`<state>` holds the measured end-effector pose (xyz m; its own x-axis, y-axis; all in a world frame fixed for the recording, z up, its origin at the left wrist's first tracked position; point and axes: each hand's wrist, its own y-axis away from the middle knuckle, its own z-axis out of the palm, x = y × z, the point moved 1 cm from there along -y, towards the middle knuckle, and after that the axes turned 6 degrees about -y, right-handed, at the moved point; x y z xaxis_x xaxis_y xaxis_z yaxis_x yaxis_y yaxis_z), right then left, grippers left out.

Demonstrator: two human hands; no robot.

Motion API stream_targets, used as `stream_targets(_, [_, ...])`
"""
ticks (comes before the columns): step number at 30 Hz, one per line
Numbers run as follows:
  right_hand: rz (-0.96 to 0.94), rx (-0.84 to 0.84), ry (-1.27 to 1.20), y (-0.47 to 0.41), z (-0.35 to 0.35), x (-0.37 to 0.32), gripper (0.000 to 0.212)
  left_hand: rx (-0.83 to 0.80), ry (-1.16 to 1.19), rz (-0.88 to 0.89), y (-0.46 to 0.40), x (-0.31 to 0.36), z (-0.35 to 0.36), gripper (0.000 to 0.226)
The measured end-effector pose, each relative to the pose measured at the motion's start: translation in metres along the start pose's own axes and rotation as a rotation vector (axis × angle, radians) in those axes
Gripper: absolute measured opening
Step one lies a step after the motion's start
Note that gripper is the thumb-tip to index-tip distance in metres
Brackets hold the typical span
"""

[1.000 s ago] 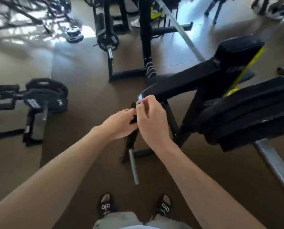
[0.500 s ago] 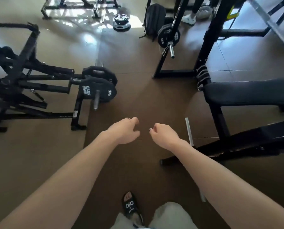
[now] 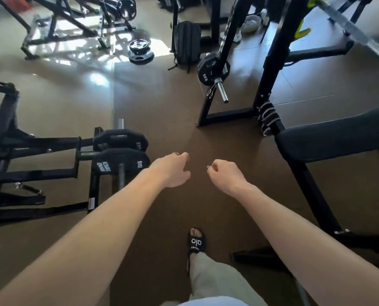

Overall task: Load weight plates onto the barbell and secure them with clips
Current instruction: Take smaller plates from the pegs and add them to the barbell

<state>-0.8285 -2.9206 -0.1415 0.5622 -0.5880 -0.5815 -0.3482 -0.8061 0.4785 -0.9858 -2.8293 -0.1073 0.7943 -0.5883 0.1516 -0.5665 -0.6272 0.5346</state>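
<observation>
My left hand [image 3: 173, 170] and my right hand [image 3: 225, 174] hang in front of me over the brown floor mat, a little apart, fingers loosely curled and holding nothing. Ahead to the right, a barbell sleeve [image 3: 220, 91] sticks out of the black rack with black 5 kg plates [image 3: 214, 70] on it. A wire spring clip [image 3: 210, 93] sits beside the sleeve, just in front of the plates. To my left, two black 15 kg plates [image 3: 120, 165] sit on the pegs of a black machine. A small stack of plates [image 3: 140, 49] lies on the sunlit floor far ahead.
A black rack upright [image 3: 272, 69] and its floor foot stand ahead right. A padded black bench [image 3: 334, 138] juts in from the right. A black backpack [image 3: 186, 43] leans behind the barbell. The black machine frame [image 3: 7, 151] fills the left. My sandalled foot [image 3: 196, 241] is on the mat.
One second ago both hands were together at a bar end by the bench. They have let go and separated, and the view has swung left towards the rack and the 15 kg plates.
</observation>
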Motion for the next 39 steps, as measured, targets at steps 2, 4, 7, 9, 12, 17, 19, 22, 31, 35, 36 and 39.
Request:
stream_targets(2, [0.000, 0.000, -0.035, -0.048, -0.015, -0.022, 0.027, 0.000, -0.004, -0.012, -0.040, -0.020, -0.027, 0.053])
stream_targets(4, [0.003, -0.005, -0.075, -0.087, -0.030, -0.042, 0.025, -0.010, -0.005, -0.012, -0.075, -0.038, -0.054, 0.055])
stream_targets(7, [0.030, -0.035, -0.123, -0.136, -0.051, -0.071, 0.022, -0.047, -0.034, -0.006, -0.120, -0.065, -0.094, 0.053])
stream_targets(9, [0.043, -0.031, -0.126, -0.174, -0.069, -0.092, 0.024, -0.039, -0.053, -0.007, -0.157, -0.085, -0.123, 0.045])
stream_targets(12, [0.071, -0.002, -0.170, -0.244, -0.098, -0.124, 0.029, -0.009, -0.095, -0.003, -0.222, -0.112, -0.170, 0.043])
stream_targets(17, [0.173, 0.013, -0.328, -0.368, -0.113, -0.164, 0.026, -0.058, -0.122, 0.041, -0.337, -0.160, -0.217, 0.038])
stream_targets(19, [0.224, 0.038, -0.392, -0.412, -0.121, -0.180, 0.024, -0.071, -0.083, 0.072, -0.382, -0.176, -0.240, 0.044])
stream_targets(22, [0.262, 0.069, -0.561, -0.475, -0.132, -0.199, 0.020, -0.054, 0.021, 0.098, -0.443, -0.190, -0.280, 0.059])
stream_targets(31, [0.464, 0.122, -0.977, -0.673, -0.189, -0.210, 0.023, -0.082, 0.138, 0.161, -0.653, -0.178, -0.366, 0.069])
stream_targets(35, [0.494, 0.165, -1.037, -0.763, -0.209, -0.199, 0.032, -0.098, 0.185, 0.185, -0.754, -0.161, -0.385, 0.064])
stream_targets(36, [0.513, 0.173, -1.071, -0.782, -0.211, -0.195, 0.035, -0.115, 0.185, 0.202, -0.778, -0.158, -0.386, 0.062])
stream_targets(39, [0.581, 0.216, -1.119, -0.830, -0.215, -0.188, 0.037, -0.163, 0.143, 0.258, -0.844, -0.148, -0.390, 0.057])
